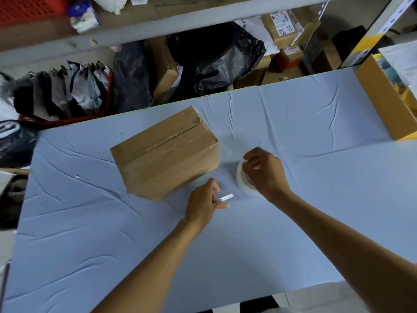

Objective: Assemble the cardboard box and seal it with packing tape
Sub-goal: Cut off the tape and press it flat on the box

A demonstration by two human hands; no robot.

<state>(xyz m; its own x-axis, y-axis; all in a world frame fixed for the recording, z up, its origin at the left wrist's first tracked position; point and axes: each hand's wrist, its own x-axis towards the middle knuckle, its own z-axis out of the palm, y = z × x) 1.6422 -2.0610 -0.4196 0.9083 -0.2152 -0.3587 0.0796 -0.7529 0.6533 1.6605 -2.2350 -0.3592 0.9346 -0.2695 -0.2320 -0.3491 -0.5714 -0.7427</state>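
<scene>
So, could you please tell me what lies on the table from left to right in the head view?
The cardboard box → left hand holding a small cutter → tape roll gripped by the right hand → open carton.

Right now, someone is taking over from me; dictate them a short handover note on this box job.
Left hand pinches a small white-bladed cutter. Right hand grips the clear packing tape roll on the blue-covered table, beside the closed brown cardboard box.
Done: box assembled, top seam taped.
Left: tape appears uncut from the roll; cut it, press the end down.
</scene>
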